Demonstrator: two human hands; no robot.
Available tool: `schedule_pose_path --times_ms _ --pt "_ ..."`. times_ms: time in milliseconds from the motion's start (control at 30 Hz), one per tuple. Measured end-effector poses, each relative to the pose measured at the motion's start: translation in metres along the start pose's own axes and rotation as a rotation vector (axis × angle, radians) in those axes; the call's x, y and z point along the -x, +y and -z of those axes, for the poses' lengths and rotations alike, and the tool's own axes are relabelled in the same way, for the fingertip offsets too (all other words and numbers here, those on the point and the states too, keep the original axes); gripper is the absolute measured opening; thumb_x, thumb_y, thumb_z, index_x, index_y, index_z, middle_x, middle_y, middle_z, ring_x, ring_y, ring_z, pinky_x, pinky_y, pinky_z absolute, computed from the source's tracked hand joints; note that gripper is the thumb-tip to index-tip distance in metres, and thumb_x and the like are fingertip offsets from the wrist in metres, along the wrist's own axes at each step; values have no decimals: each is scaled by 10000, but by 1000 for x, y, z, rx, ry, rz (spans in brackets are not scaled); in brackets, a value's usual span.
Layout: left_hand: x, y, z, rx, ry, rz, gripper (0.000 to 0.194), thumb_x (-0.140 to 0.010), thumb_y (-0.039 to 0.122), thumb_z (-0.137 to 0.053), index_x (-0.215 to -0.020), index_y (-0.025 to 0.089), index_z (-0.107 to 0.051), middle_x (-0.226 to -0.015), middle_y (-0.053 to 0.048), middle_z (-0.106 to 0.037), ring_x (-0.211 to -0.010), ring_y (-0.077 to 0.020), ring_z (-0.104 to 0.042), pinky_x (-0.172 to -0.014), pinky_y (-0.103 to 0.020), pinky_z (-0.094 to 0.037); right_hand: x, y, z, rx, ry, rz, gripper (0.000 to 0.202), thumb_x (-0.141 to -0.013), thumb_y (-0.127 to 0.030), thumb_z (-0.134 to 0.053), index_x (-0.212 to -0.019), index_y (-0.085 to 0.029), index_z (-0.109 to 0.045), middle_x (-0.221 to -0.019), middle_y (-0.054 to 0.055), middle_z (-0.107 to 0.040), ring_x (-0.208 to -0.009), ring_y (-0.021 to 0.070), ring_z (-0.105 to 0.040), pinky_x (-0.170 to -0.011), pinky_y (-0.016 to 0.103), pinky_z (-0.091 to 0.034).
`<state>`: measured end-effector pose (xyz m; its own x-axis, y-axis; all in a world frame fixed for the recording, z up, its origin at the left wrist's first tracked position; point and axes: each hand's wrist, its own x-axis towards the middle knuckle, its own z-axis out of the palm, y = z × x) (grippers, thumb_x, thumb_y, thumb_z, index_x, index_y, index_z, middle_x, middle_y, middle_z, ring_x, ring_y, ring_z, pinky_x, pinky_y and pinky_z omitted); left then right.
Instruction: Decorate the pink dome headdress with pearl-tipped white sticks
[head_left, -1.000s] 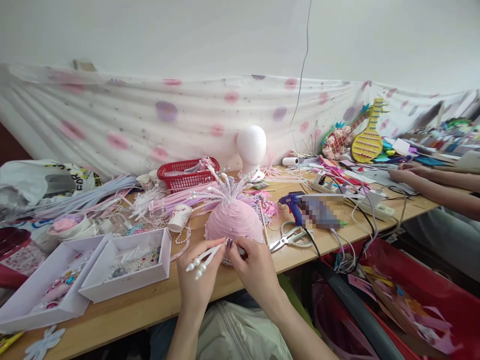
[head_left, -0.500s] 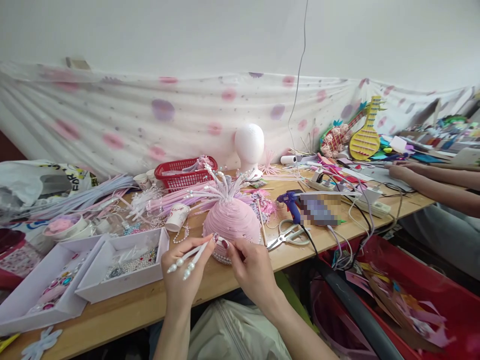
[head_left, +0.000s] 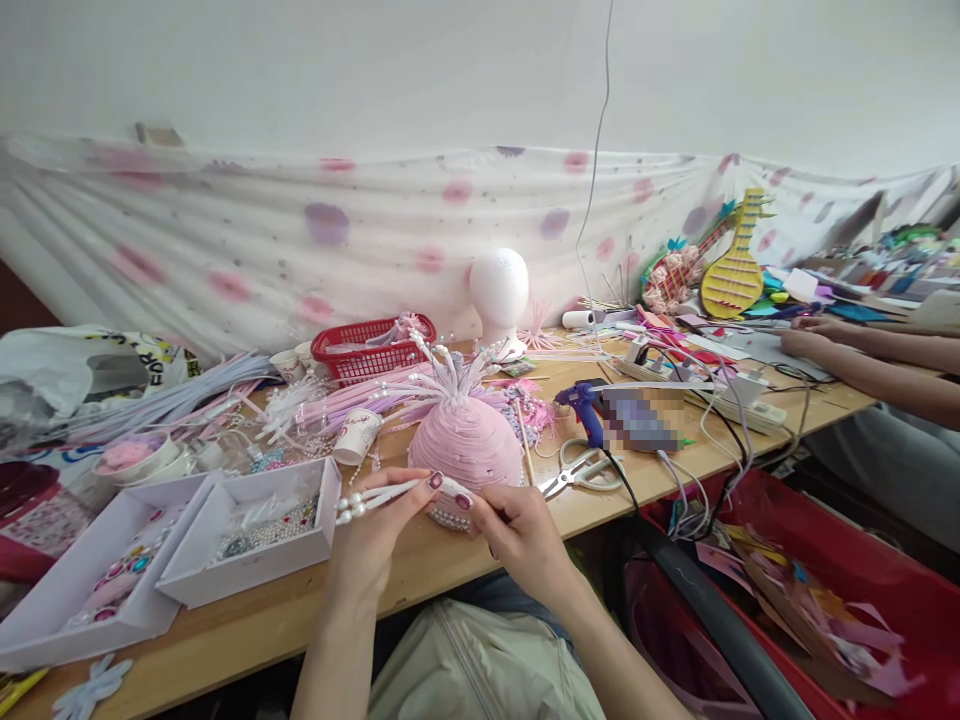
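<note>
My left hand [head_left: 382,535] is closed around white pipe cleaners [head_left: 390,490] tipped with pearl beads, the beaded ends pointing left. With thumb and fingers pinched, my right hand [head_left: 525,530] grips the other end of the same strands. Just behind both hands sits a pink dome-shaped headpiece [head_left: 465,440], wound in rows and edged with pearls at its base. Beaded white stems fan out from its top. My hands hide part of its lower front.
White boxes of beads [head_left: 247,570] stand at left, near a paper cup [head_left: 356,437]. Scissors [head_left: 581,470] and a blue glue gun [head_left: 581,405] lie at right. Behind are a red basket [head_left: 360,370] and a foam head [head_left: 499,290]. Another person's arms [head_left: 862,350] rest at far right.
The pipe cleaners have turned so their beaded ends point more level to the left. My right hand has shifted slightly right, and a longer white stretch shows between my hands.
</note>
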<state>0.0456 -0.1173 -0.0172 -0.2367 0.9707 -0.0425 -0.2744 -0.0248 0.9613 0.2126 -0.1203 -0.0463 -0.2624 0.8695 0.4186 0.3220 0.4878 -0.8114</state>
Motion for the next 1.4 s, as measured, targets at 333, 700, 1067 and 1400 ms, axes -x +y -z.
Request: schedule_pose_path --times_ms 333,700,1067,1400 --pt "-1 -12 -2 221 99 -35 387 -440 296 -921 -728 126 -727 -649 -13 -715 -572 -105 -650 -547 -181 -559 6 4 17 84 -79 117 437 -993 -373 -393 -647 -178 -575 -513 -30 -490 -508 103 -473 -550 224 -360" --pt "2 -21 -3 -23 2 -135 319 -557 364 -869 -739 128 -757 -701 -60 -735 -637 -157 -672 -621 -248 -576 4 135 202 845 678 -242 495 -862 -507 -412 -1055 -93 -602 -1102 271 -620 -1107 372 -539 -972 526 -362" --pt "11 -19 -13 -131 -63 -105 294 -600 410 -826 -714 157 -729 -705 -54 -736 -646 -188 -693 -620 -279 -597 34 80 158 479 867 -152 326 -900 -468 -494 -1026 -170 -539 -991 161 -672 -977 296 -630 -888 451 -461" --pt "24 -17 -22 -305 -98 -210 175 -672 364 -756 -699 196 -719 -685 -37 -739 -640 -191 -705 -595 -252 -577 26 -19 20 215 -97 -29 354 -994 -376 -382 -693 -198 -441 -603 -36 -456 -556 106 -381 -532 242 -276"
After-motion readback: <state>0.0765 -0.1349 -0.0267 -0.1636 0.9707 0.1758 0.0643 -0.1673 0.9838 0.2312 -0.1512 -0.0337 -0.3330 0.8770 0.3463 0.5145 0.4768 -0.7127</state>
